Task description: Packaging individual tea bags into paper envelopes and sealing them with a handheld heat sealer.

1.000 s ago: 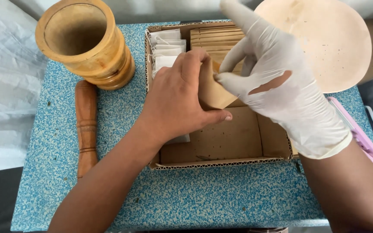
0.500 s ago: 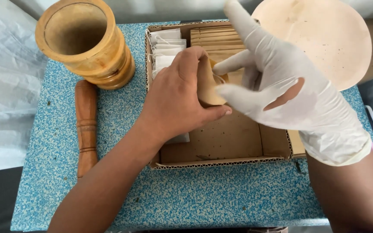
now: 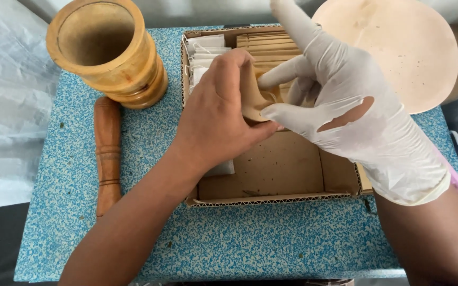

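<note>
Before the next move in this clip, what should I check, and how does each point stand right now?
1. Left hand grips the brown paper pouch: ok.
2. Gloved right hand at the pouch mouth: ok.
3. Glove whole: not ok, torn on the back.
4. Pouch contents: cannot tell.
5. Cardboard box flat on the blue table: ok.
6. Wooden mortar and pestle clear of both hands: ok.

table (image 3: 250, 238): blue speckled | mortar (image 3: 107, 53) | pestle (image 3: 107, 153) | cardboard box (image 3: 271, 200) | round board (image 3: 398, 47)
</note>
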